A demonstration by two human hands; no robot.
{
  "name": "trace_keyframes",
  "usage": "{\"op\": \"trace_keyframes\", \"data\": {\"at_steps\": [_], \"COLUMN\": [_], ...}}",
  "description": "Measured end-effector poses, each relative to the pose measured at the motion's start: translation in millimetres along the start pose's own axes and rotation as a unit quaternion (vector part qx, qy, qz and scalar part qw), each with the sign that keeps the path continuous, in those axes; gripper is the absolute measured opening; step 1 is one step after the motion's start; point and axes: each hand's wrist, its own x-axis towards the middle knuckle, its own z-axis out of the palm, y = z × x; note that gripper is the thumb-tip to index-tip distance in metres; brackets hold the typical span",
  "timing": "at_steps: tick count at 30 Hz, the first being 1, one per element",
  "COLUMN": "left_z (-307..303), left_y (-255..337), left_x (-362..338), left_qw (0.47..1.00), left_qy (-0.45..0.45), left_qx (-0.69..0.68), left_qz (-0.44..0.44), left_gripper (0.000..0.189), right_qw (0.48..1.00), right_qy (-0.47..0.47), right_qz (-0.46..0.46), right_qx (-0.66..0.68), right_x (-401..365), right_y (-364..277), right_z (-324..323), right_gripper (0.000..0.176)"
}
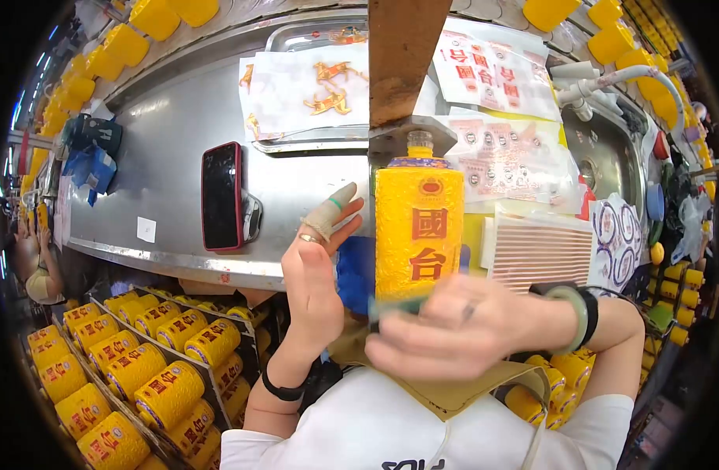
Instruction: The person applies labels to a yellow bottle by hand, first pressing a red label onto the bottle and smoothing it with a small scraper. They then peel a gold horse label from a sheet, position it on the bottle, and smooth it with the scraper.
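Observation:
A yellow bottle (418,215) with large red characters faces me, its clear neck pointing away from me toward the wooden post. My right hand (442,329), smeared by motion, is closed over the lower end of the bottle on a dark green flat piece (399,307), whose kind I cannot make out. To the left of the bottle, my left hand (319,274) is raised with fingers apart and nothing in it. Pale finger covers wrap some of its fingers, and a ring shows on one. Something blue (355,266) lies between that hand and the bottle.
A phone (222,196) lies on the metal table (160,168). Decal sheets (496,74) and a brown-striped sheet (540,249) flank the wooden post (406,55). Crates of yellow bottles (171,392) stand lower left. A sink (610,160) with a white pipe is at right.

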Motion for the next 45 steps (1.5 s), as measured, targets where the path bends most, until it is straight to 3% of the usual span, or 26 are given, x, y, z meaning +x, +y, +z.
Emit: {"op": "trace_keyframes", "data": {"at_steps": [1,3,4,5,6,9,12,13,14,16,19,22,23,25,26,28,30,34,38,42,44,45], "left_z": [-1,4,6,7,9,14,16,16,15,16,19,28,31,32,31,27,27,31,51,55,49,47], "left_y": [-1,-2,-2,8,9,8,6,4,3,-1,-1,10,13,12,12,14,12,20,34,35,33,31], "left_x": [1,1,1,1,0,-1,-5,-4,-4,-6,-7,-3,-4,-4,-4,-2,-2,0,2,5,8,8], "left_qw": [1.0,0.999,0.998,0.995,0.995,0.993,0.989,0.989,0.988,0.986,0.978,0.986,0.987,0.987,0.987,0.975,0.978,0.976,0.984,0.986,0.983,0.98], "left_qy": [-0.01,-0.017,-0.023,-0.048,-0.049,-0.077,-0.043,-0.046,-0.051,-0.059,-0.057,-0.079,-0.086,-0.092,-0.094,-0.113,-0.115,-0.12,-0.106,-0.093,-0.08,-0.066], "left_qx": [0.0,-0.011,-0.021,-0.013,-0.013,-0.038,-0.088,-0.087,-0.089,-0.091,-0.133,-0.114,-0.099,-0.077,-0.072,-0.117,-0.093,-0.09,-0.038,-0.061,-0.077,-0.095], "left_qz": [-0.012,-0.038,-0.061,-0.09,-0.088,-0.087,-0.11,-0.11,-0.116,-0.124,-0.148,-0.092,-0.097,-0.109,-0.111,-0.154,-0.146,-0.161,-0.14,-0.126,-0.146,-0.164], "left_gripper": [0.08,0.082,0.084,0.082,0.082,0.085,0.075,0.075,0.075,0.075,0.068,0.062,0.065,0.075,0.075,0.073,0.069,0.07,0.077,0.081,0.083,0.085], "right_qw": [1.0,0.991,0.983,0.977,0.972,0.952,0.983,0.985,0.995,0.996,0.976,0.901,0.9,0.847,0.845,0.802,0.782,0.791,0.742,0.777,0.668,0.654], "right_qy": [-0.001,-0.072,-0.049,0.045,0.092,0.105,0.068,0.097,0.055,0.018,0.111,0.22,0.222,0.343,0.346,0.397,0.396,0.374,0.352,0.29,0.276,0.257], "right_qz": [0.001,0.098,0.16,0.186,0.167,0.148,0.061,0.003,-0.044,-0.011,0.18,0.342,0.344,0.406,0.408,0.423,0.446,0.447,0.505,0.484,0.552,0.566], "right_qx": [0.001,-0.06,-0.076,-0.098,-0.134,-0.248,-0.161,-0.141,-0.075,0.087,-0.047,-0.151,-0.151,-0.013,-0.011,0.145,0.183,0.184,0.268,0.279,0.417,0.431], "right_x": [-2,0,2,-6,-6,-6,-21,-26,-29,-27,-40,-50,-50,-54,-56,-59,-61,-64,-70,-73,-68,-63], "right_y": [-1,-3,11,32,53,59,21,9,-4,-19,17,50,47,38,35,29,23,19,11,5,3,2], "right_z": [0,-4,-7,0,-6,-20,2,17,14,4,6,-19,-21,-21,-17,-7,-2,3,7,8,13,10], "right_gripper": [0.033,0.033,0.034,0.035,0.036,0.032,0.026,0.024,0.022,0.025,0.034,0.028,0.028,0.022,0.022,0.023,0.026,0.025,0.03,0.042,0.041,0.04]}}
